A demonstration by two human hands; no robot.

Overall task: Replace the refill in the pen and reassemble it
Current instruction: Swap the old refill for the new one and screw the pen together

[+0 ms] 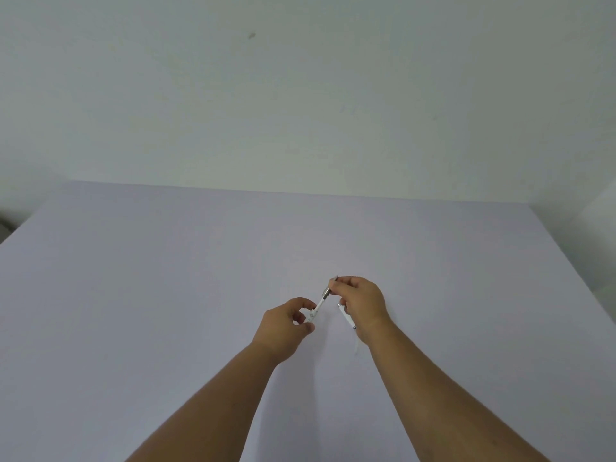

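Note:
A white pen barrel (319,305) slants up to the right above the table, with a metal collar and tip at its upper end. My left hand (286,326) pinches the lower end of the barrel between thumb and fingers. My right hand (361,305) grips the metal tip section (328,290) with thumb and forefinger. A second thin white piece (346,317), with a metal point at its top and a dark end at its bottom, pokes out under my right palm; the hand hides how it is held. Both hands hover just above the table.
A wide pale lilac table (166,295) fills the lower view. A plain white wall (300,95) rises behind its far edge. A pale object (603,221) stands at the right edge of the table.

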